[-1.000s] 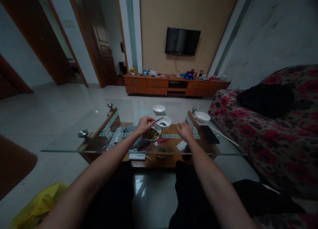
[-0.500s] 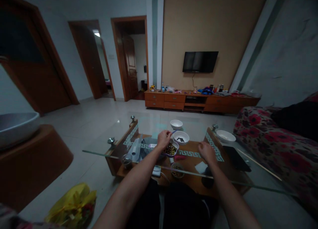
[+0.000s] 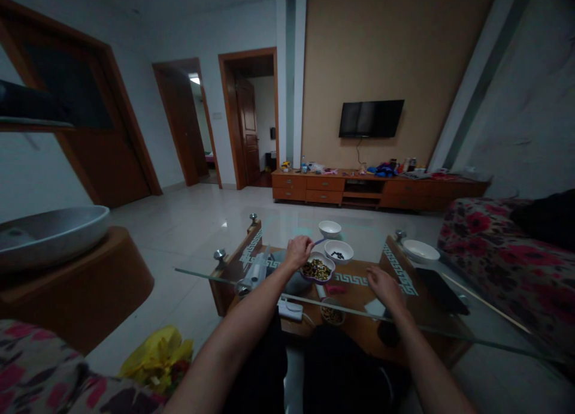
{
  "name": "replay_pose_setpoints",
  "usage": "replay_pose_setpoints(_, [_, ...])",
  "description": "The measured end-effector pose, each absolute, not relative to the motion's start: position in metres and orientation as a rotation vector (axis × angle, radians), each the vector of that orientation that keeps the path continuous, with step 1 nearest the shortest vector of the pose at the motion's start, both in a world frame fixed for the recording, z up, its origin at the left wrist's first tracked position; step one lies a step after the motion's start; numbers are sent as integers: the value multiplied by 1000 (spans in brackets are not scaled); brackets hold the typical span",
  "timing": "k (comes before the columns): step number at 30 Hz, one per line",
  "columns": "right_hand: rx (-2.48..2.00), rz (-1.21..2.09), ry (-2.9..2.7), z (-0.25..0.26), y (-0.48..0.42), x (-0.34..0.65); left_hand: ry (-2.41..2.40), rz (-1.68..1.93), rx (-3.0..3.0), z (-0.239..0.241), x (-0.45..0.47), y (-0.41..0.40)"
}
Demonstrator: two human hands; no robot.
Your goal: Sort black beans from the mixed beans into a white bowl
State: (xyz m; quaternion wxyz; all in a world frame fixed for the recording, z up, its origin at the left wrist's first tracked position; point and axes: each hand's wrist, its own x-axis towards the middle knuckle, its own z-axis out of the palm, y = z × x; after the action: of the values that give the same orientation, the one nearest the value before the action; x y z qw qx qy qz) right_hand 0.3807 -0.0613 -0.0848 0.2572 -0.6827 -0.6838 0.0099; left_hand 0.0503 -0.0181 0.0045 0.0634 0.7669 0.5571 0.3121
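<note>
My left hand (image 3: pixel 298 250) is closed on a thin purple-tipped tool (image 3: pixel 319 241), held just above a purple-rimmed dish (image 3: pixel 317 269) full of mixed dark and yellow beans. Just behind that dish stands a white bowl (image 3: pixel 338 250) with a few dark beans in it. My right hand (image 3: pixel 383 283) rests on the glass tabletop (image 3: pixel 202 273) to the right of the dish, fingers loosely curled and holding nothing. An empty white bowl (image 3: pixel 329 227) sits farther back.
Another white bowl (image 3: pixel 420 251) and a dark phone (image 3: pixel 442 289) lie at the table's right end, by the flowered sofa (image 3: pixel 507 252). A shelf under the glass holds a small bowl (image 3: pixel 333 314) and a white charger (image 3: pixel 290 309). A yellow bag (image 3: pixel 155 359) lies on the floor at left.
The view has swung left and up, showing more of the doors and a metal basin at left. My left hand stays over the bean dish; my right hand has drawn slightly back.
</note>
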Motion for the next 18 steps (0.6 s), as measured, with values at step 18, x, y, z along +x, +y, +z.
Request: replay_pose_setpoints(18, [-1592,816,-1168,-189,-297,280,1446,818,2573,41,14,-108])
